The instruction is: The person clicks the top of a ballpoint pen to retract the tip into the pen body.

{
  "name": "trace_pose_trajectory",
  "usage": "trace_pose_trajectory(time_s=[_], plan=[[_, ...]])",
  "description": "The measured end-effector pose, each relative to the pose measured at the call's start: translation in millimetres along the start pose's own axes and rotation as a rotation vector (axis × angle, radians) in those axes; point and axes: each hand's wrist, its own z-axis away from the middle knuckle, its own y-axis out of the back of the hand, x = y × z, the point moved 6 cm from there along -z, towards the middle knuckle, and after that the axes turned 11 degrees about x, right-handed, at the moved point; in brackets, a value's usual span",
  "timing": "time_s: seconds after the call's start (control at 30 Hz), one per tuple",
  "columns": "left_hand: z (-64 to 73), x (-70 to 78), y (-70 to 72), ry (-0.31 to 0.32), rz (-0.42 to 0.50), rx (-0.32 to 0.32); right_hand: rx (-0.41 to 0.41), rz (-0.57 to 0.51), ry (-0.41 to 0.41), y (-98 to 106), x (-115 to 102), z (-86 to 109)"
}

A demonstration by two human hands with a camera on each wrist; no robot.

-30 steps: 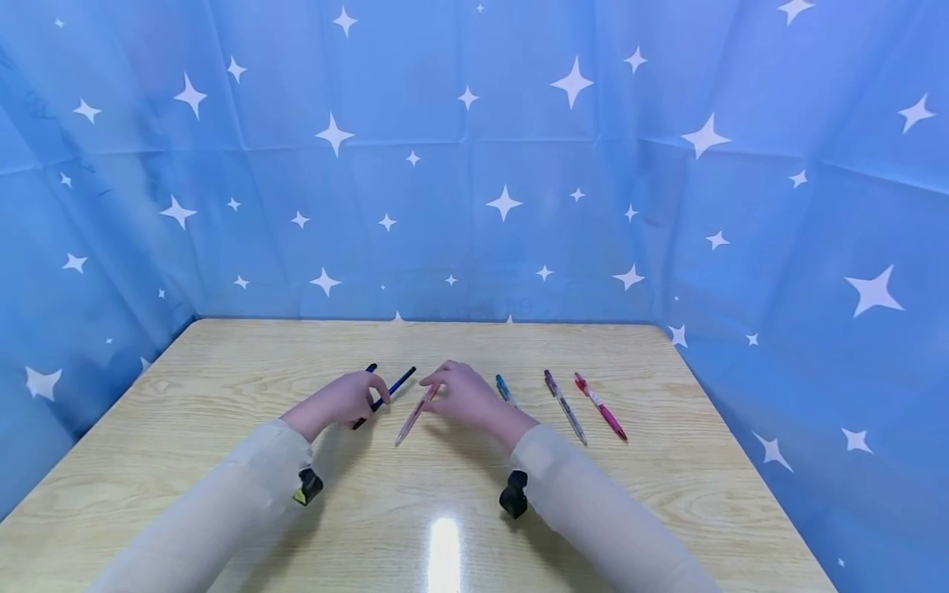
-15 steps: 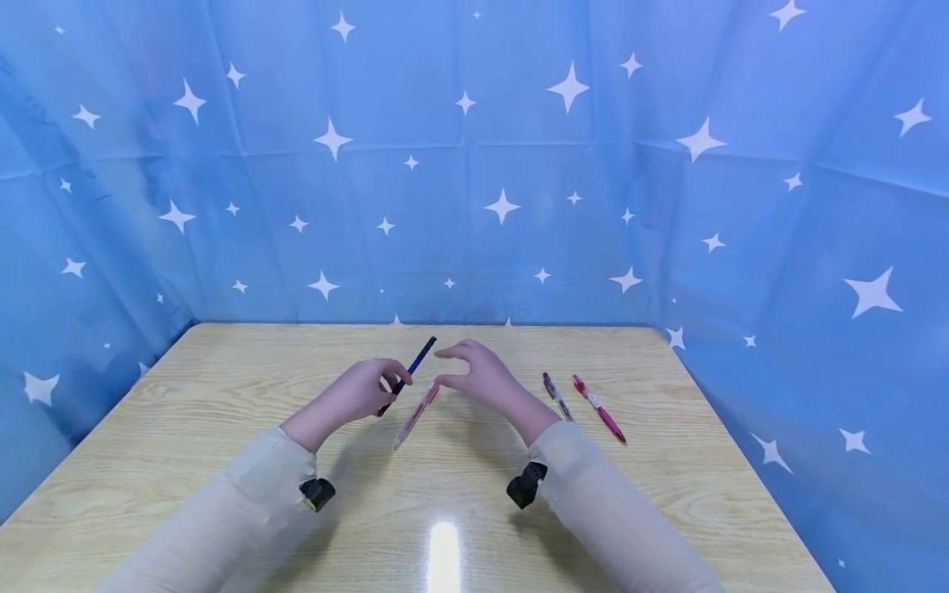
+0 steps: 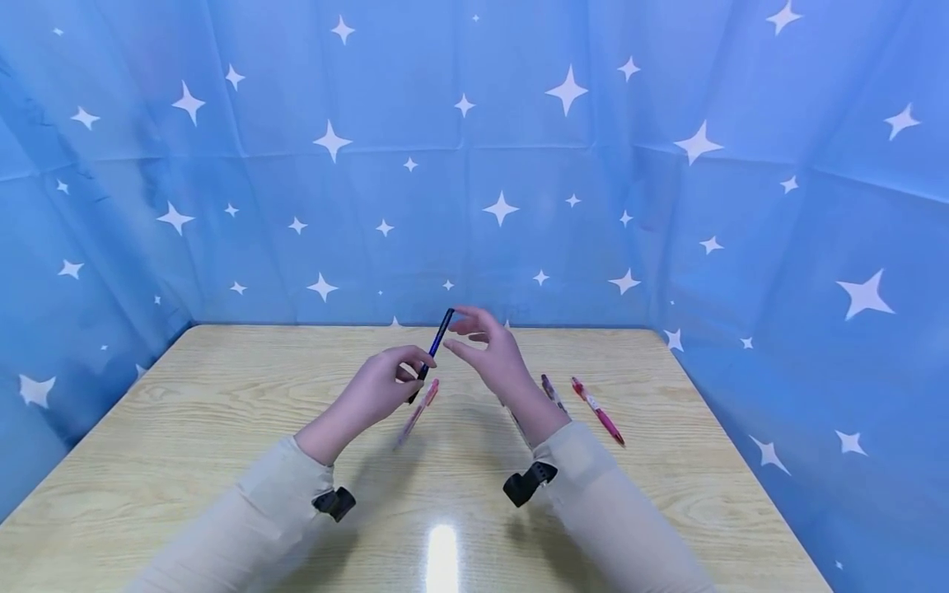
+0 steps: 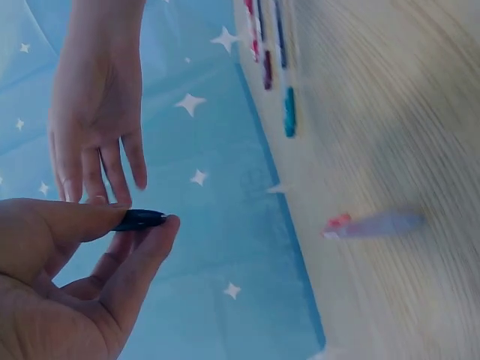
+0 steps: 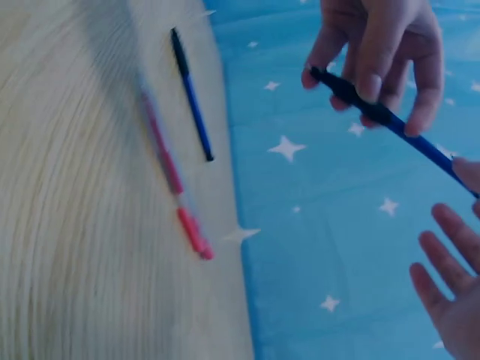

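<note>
- The left hand [image 3: 381,391] pinched the dark blue pen [image 3: 433,347], lifted above the bench [image 3: 222,412].
- The right hand [image 3: 497,358] hung open beside the pen's tip.
- Such a light fingertip grip risked the pen slipping onto the pink pen [image 3: 417,412] below.

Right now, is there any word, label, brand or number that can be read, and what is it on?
None can be read.
Blue pen held in the left hand: no print visible.
Red pen on the table: a white band, too small to read.
Purple pen: too small and partly hidden to tell.
Pink pen: blurred.
Backdrop: white stars only, no text.
</note>
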Motion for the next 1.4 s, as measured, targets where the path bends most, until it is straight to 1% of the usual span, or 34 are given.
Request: trace_pose_trajectory(time_s=[0.13,0.3,0.5,0.6,0.7,0.77,0.87,1.13,1.2,1.4], plan=[[2.6,11.5,-0.9,-0.024,0.061,0.028,0.045,-0.103,0.031,3,-11,1.2],[6.5,23.8,-1.7,-0.072,0.118,0.053,0.101,-0.22,0.082,10,-28,5.9],[9.8,36.7,0.6,-0.129,0.143,0.141,0.14,-0.327,0.129,17,-47,11.0],[12.0,42.4,2.2,-0.155,0.158,0.183,0.139,-0.405,0.141,18,-53,14.0],[13.7,46.6,4.6,-0.165,0.175,0.226,0.14,-0.482,0.15,18,-59,16.7],[14.3,47.9,5.8,-0.152,0.195,0.247,0.141,-0.516,0.165,18,-62,18.3],[14.8,48.5,6.7,-0.114,0.215,0.262,0.14,-0.546,0.181,18,-65,20.8],[16.5,48.8,5.5,-0.035,0.23,0.256,0.171,-0.55,0.155,17,-60,25.4],[16.6,48.2,5.4,-0.013,0.235,0.255,0.174,-0.55,0.157,16,-59,26.0],[16.9,47.3,5.2,0.023,0.241,0.243,0.176,-0.552,0.173,13,-59,27.2]])
